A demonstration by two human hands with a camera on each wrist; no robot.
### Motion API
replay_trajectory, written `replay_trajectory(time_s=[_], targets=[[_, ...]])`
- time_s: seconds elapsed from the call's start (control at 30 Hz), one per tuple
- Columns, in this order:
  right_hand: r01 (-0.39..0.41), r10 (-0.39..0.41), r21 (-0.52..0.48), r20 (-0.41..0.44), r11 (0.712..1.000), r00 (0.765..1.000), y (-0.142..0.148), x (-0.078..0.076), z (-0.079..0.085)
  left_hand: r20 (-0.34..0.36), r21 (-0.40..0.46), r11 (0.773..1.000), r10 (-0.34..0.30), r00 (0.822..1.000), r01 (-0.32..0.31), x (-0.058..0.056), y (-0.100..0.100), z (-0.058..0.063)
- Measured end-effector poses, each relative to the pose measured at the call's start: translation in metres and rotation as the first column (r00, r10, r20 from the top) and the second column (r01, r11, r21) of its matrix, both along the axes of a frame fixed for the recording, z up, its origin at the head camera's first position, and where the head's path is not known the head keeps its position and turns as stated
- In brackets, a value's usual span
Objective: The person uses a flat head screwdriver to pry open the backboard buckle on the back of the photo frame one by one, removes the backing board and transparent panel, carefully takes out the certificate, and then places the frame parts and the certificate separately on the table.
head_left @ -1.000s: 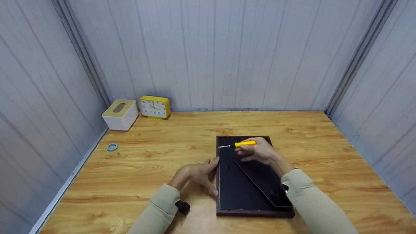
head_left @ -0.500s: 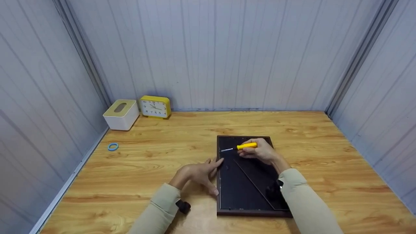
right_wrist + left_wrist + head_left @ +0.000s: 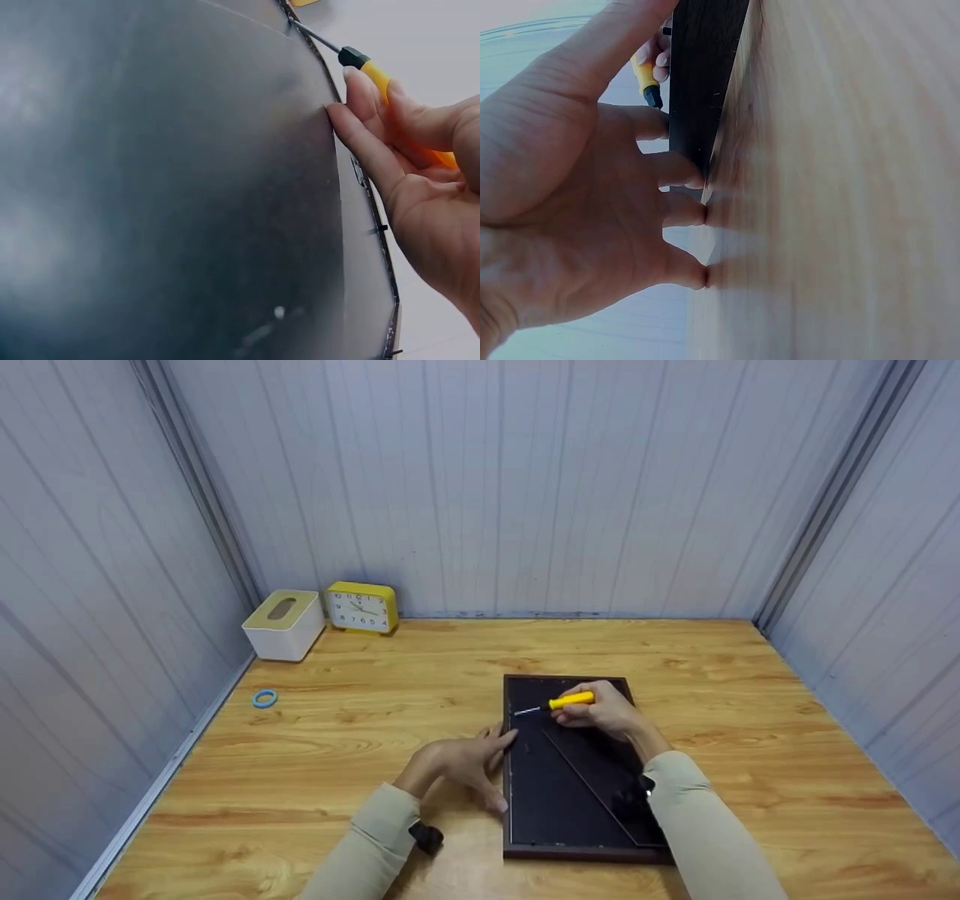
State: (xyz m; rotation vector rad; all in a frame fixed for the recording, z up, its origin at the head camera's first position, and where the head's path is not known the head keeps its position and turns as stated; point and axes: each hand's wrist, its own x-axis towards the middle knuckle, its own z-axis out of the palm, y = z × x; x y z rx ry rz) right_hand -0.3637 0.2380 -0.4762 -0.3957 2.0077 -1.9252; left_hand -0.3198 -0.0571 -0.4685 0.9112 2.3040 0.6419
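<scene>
A dark picture frame [image 3: 555, 787] lies back side up on the table, its easel leg [image 3: 600, 769] slanting across the backing. My right hand [image 3: 604, 711] grips a screwdriver [image 3: 573, 701] with a yellow handle, black collar and thin metal shaft. In the head view the shaft points left, with its tip near the frame's left inner edge; the right wrist view shows the tip at the rim. My left hand [image 3: 469, 761] rests spread along the frame's left side. In the left wrist view the left fingers [image 3: 682, 210] are extended, some touching the table beside the frame.
At the back left stand a white tissue box [image 3: 285, 634] and a yellow alarm clock [image 3: 364, 609]. A blue ring [image 3: 265, 698] lies on the left of the wooden table [image 3: 360, 675]. Pale panel walls [image 3: 465, 487] enclose the back and both sides.
My right hand has drawn its fingers closer around the screwdriver, and the tip has moved slightly toward me along the frame's left edge. The left index finger has shifted onto the frame's edge.
</scene>
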Motion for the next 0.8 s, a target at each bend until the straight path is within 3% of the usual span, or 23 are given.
replay_trajectory(time_s=[0.8], targets=[[0.069,-0.070,0.038,0.018,0.997,0.997,-0.0009,-0.0018,0.0014,0.011,0.012,1.000,-0.011,1.000,0.011,-0.0007,-0.0013,-0.0005]])
